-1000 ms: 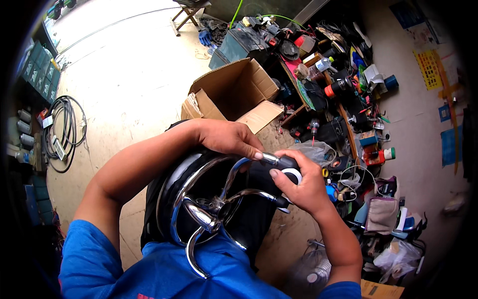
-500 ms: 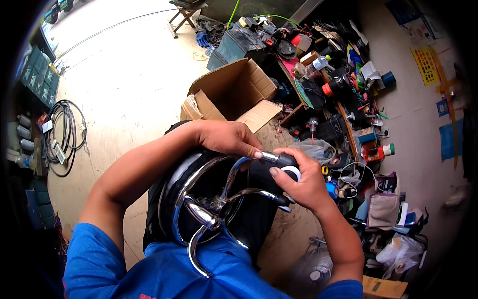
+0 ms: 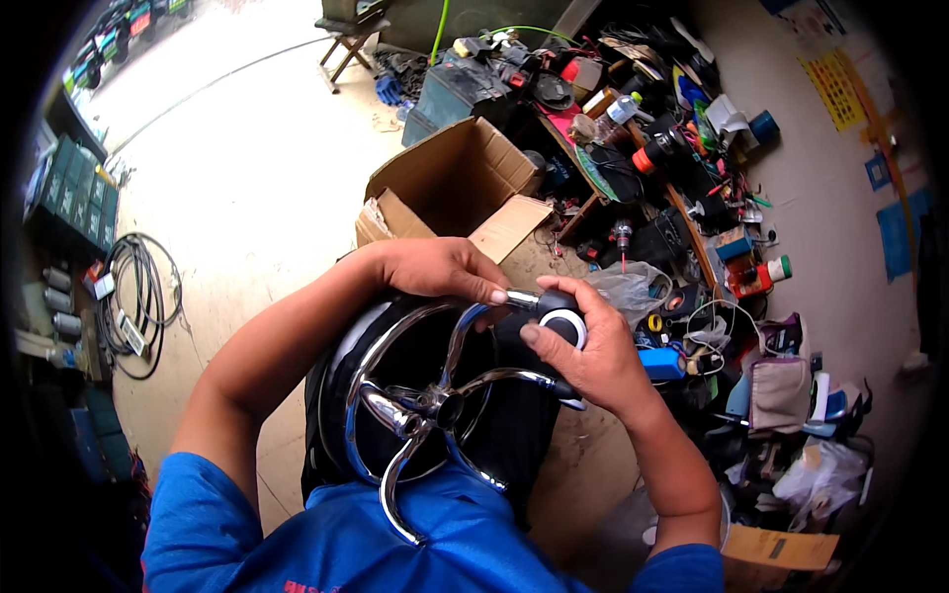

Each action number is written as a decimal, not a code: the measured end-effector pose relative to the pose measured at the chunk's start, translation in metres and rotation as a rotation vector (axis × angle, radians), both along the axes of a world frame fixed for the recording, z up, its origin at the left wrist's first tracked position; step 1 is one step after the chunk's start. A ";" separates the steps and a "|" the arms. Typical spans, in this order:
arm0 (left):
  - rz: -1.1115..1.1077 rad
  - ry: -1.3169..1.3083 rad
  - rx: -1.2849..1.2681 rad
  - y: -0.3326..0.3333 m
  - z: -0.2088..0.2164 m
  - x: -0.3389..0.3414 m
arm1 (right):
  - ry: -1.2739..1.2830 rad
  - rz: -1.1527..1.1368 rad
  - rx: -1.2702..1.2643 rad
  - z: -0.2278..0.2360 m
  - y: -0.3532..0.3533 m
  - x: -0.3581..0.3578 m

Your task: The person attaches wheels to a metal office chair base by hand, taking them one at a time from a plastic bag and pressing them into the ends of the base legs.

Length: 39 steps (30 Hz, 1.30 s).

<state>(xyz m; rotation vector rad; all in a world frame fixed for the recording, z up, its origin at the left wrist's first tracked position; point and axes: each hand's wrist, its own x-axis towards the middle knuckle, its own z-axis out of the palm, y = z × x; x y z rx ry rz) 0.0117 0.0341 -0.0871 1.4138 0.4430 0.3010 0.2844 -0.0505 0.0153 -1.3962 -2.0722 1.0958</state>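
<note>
Across my lap lies a chrome chair base with several curved legs spreading from a central hub. Behind the legs runs a chrome ring, next to a glossy dark rounded part. My left hand is closed around the end of the far leg, thumb on top near its tip. A black caster with a white ring sits against that tip, gripped between the thumb and fingers of my right hand. Just below, a second caster is on the end of the neighbouring leg, partly hidden.
An open cardboard box stands ahead of my knees. Tools, bottles and parts crowd a shelf along the right wall. A coiled black cable lies on the floor at left, near green boxes. A folding stool stands farther off.
The caster in my right hand has turned, so its white-ringed face now shows more fully. My left hand keeps its hold on the leg. The whole view has shifted slightly.
</note>
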 end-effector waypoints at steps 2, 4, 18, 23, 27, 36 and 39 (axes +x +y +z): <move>0.079 -0.035 -0.014 -0.005 0.001 -0.001 | 0.115 -0.048 -0.245 0.009 -0.003 0.010; 0.134 -0.042 -0.006 -0.005 0.007 -0.003 | 0.282 -0.074 -0.397 0.014 -0.005 0.026; 0.452 -0.115 -0.031 -0.019 0.003 -0.007 | 0.435 -0.419 0.464 -0.035 -0.091 0.071; 0.702 -0.372 0.017 -0.050 -0.018 -0.029 | 0.362 -0.590 0.343 -0.069 -0.074 0.095; 1.010 -0.493 0.043 -0.123 -0.013 -0.033 | 0.529 -0.510 -0.161 -0.110 -0.102 0.123; 1.398 -0.104 -0.001 -0.310 -0.060 -0.024 | 0.420 -0.462 0.005 -0.139 -0.117 0.090; 1.351 -0.201 -0.169 -0.288 -0.032 -0.028 | 0.459 -0.479 0.086 -0.129 -0.124 0.085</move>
